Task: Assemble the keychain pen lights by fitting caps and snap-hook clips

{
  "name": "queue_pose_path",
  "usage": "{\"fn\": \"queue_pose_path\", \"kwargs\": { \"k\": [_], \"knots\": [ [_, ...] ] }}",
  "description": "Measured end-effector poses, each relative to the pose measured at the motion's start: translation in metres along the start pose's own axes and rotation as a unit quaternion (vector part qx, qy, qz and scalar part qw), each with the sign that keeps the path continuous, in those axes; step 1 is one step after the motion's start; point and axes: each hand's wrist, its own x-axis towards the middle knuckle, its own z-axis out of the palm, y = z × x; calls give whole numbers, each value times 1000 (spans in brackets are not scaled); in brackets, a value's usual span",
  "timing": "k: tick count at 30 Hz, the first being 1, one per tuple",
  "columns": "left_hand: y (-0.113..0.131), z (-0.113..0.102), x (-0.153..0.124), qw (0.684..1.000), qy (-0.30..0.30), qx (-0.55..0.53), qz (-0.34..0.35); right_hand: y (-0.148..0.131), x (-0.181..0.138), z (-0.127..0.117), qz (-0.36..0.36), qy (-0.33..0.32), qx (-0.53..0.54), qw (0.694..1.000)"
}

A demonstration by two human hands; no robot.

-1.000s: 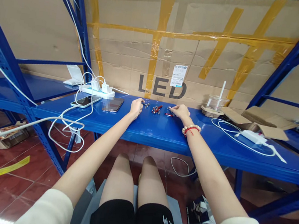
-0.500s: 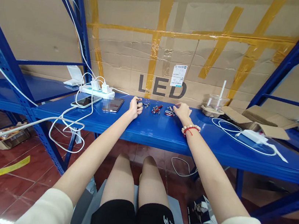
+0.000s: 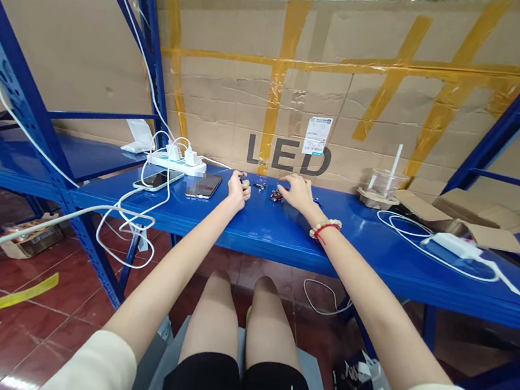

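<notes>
My left hand (image 3: 240, 189) is closed above the blue shelf top (image 3: 256, 223), its fingers curled round something small and dark that I cannot make out. My right hand (image 3: 299, 194) reaches in over the small parts, fingers stretched out and apart. Its fingertips are at a small pile of red and metal pieces (image 3: 276, 195), too small to name exactly. Between the hands and farther back lie a few tiny silvery pieces (image 3: 260, 186). More small pieces (image 3: 317, 203) show behind my right wrist, mostly hidden by it.
Left of my hands lie a dark tablet or phone (image 3: 204, 186), another phone (image 3: 159, 180) and a white power strip (image 3: 175, 162) with cables. To the right stand a plastic cup with straw (image 3: 385, 182), a white adapter (image 3: 457, 245) and an open carton (image 3: 474, 215). Taped cardboard (image 3: 225, 100) closes the back.
My right hand has moved left from the right-hand cluster of pieces to the red and metal pile, its fingers opening. The left hand stays closed. The whole view has shifted slightly.
</notes>
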Motion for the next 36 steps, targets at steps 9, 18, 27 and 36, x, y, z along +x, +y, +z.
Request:
{"fn": "queue_pose_path", "kwargs": {
  "k": [9,18,27,36],
  "knots": [
    [0,-1,-1,1000,-16,6,-7,-66,41,50,11,-184,-112,976],
    [0,0,-3,999,-36,6,-6,-71,48,53,-49,-131,-174,975],
    [0,3,-4,996,-53,68,-1,-53,31,27,-44,-49,-19,998],
    [-8,1,1,986,-46,159,1,-33,14,11,165,-147,527,820]
  ]
}}
